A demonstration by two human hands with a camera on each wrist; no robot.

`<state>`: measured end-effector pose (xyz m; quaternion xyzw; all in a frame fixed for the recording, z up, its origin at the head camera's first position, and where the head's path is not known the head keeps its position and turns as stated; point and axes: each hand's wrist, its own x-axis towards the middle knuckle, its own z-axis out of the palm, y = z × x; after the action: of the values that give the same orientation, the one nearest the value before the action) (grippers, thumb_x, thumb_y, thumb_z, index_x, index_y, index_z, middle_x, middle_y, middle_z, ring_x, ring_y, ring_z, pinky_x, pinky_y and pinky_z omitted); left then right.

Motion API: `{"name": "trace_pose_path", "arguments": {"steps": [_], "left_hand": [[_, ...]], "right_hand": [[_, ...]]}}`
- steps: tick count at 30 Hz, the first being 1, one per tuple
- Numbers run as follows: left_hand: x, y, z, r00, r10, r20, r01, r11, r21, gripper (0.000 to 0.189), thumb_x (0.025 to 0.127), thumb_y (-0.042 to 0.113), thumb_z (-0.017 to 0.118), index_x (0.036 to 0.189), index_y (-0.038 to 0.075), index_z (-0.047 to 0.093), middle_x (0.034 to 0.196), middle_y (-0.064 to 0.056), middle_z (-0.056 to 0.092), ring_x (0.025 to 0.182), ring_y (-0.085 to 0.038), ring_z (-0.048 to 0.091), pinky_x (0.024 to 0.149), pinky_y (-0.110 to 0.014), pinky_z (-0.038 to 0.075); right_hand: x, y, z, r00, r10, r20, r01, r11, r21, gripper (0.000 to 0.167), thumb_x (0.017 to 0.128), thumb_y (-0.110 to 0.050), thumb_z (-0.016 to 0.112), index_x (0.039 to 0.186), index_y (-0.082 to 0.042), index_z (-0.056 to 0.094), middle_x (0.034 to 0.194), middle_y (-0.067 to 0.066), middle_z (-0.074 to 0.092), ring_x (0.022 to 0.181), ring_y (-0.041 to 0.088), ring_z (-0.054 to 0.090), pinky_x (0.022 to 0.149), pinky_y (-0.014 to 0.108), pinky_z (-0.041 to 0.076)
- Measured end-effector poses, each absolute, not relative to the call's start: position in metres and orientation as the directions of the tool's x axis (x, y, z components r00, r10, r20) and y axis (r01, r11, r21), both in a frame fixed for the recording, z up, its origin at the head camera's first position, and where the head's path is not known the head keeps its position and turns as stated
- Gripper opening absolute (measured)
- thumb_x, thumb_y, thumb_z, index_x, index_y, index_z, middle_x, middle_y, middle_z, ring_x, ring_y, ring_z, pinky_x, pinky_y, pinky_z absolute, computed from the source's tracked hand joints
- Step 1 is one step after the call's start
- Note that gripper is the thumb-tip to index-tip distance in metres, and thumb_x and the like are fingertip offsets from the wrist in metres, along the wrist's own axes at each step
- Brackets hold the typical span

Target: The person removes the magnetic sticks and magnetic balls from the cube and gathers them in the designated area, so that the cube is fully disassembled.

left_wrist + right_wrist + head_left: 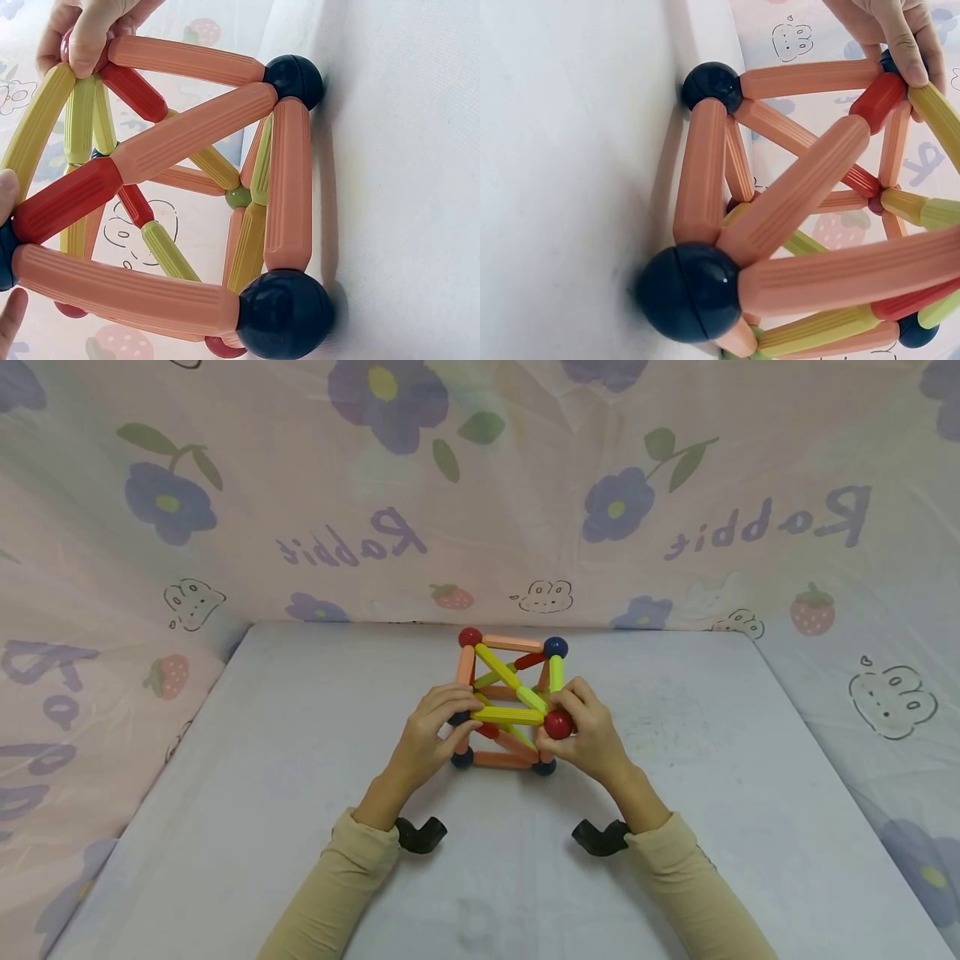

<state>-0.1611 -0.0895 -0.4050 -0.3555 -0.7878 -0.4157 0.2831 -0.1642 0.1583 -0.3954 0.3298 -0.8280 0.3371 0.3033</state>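
Observation:
A cube-like frame of ribbed magnetic rods and balls stands on the table. Along its near top edge runs a yellow rod (506, 717) between a dark blue ball and a red ball. My left hand (431, 727) pinches the dark blue ball (6, 255) at the left top corner, fingertips at the rod's end. At the right top corner my right hand (592, 731) grips the red ball (558, 723). Salmon rods (700, 176) and dark blue balls (285, 315) form the near lower side, and a red-and-salmon diagonal (67, 199) crosses that side.
The white table (345, 693) carries the frame near its far middle. Behind it hangs a printed cloth (510, 468) with flowers and rabbits. Black curved pieces (422, 835) stick out at both wrists, beside the beige sleeves (330, 885).

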Motion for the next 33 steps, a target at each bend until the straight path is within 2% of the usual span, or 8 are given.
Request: {"name": "trace_pose_path", "arguments": {"steps": [9, 15, 24, 33], "left_hand": [[-0.1614, -0.0903, -0.4053, -0.579, 0.322, 0.749, 0.800, 0.399, 0.447, 0.026, 0.078, 0.002, 0.076, 0.103, 0.000, 0.069, 0.111, -0.013, 0.067, 0.114, -0.026, 0.058, 0.110, -0.025, 0.044], [-0.1624, -0.0900, -0.4067, -0.576, 0.324, 0.750, 0.802, 0.402, 0.442, 0.027, 0.078, 0.002, 0.076, 0.104, 0.000, 0.069, 0.111, -0.013, 0.067, 0.114, -0.026, 0.058, 0.110, -0.024, 0.044], [-0.1620, -0.0898, -0.4061, -0.585, 0.316, 0.747, 0.798, 0.391, 0.459, 0.026, 0.079, 0.002, 0.076, 0.104, 0.000, 0.069, 0.111, -0.013, 0.067, 0.114, -0.026, 0.058, 0.110, -0.021, 0.043], [-0.1619, -0.0892, -0.4061, -0.578, 0.313, 0.754, 0.803, 0.382, 0.457, 0.027, 0.078, 0.001, 0.076, 0.104, -0.001, 0.068, 0.111, -0.013, 0.067, 0.114, -0.026, 0.058, 0.110, -0.020, 0.043]], "right_hand": [[-0.1671, 0.1613, -0.3988, -0.551, -0.336, 0.764, -0.784, 0.522, -0.336, 0.026, 0.063, -0.001, 0.072, 0.087, 0.002, 0.063, 0.084, 0.013, 0.051, 0.067, 0.015, 0.055, 0.055, 0.013, 0.052], [-0.1667, 0.1612, -0.3988, -0.546, -0.325, 0.773, -0.783, 0.525, -0.333, 0.025, 0.063, 0.002, 0.072, 0.086, 0.003, 0.063, 0.083, 0.014, 0.051, 0.067, 0.016, 0.056, 0.053, 0.019, 0.055], [-0.1641, 0.1603, -0.3963, -0.578, -0.343, 0.740, -0.757, 0.563, -0.331, 0.030, 0.063, 0.002, 0.077, 0.087, 0.002, 0.059, 0.085, 0.013, 0.050, 0.069, 0.016, 0.058, 0.055, 0.022, 0.057], [-0.1600, 0.1555, -0.3925, -0.606, -0.372, 0.703, -0.709, 0.653, -0.266, 0.034, 0.064, 0.000, 0.079, 0.089, 0.002, 0.056, 0.085, 0.012, 0.049, 0.064, 0.021, 0.062, 0.055, 0.028, 0.059]]}}
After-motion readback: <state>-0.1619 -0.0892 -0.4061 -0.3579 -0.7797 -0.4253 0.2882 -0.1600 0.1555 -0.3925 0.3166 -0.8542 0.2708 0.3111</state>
